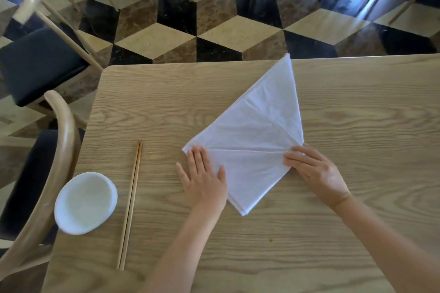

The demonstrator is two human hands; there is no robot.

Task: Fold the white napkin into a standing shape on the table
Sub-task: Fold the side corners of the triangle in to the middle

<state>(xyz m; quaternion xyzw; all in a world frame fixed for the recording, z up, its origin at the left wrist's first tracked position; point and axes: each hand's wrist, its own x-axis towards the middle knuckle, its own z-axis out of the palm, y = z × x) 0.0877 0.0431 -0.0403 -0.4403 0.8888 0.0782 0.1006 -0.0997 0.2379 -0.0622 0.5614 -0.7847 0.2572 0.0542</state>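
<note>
The white napkin (259,126) lies flat on the wooden table (357,126), folded into a kite shape with its long tip at the table's far edge and a crease across its lower part. My left hand (203,175) presses flat on the napkin's left corner, fingers straight. At the right corner, where the crease ends, my right hand (314,170) holds the cloth down with its fingers bent over the edge; whether it pinches the cloth I cannot tell.
A pair of wooden chopsticks (130,204) lies left of the napkin, and a small white bowl (85,202) sits near the table's left edge. Wooden chairs with dark seats (40,64) stand to the left, above a chequered floor.
</note>
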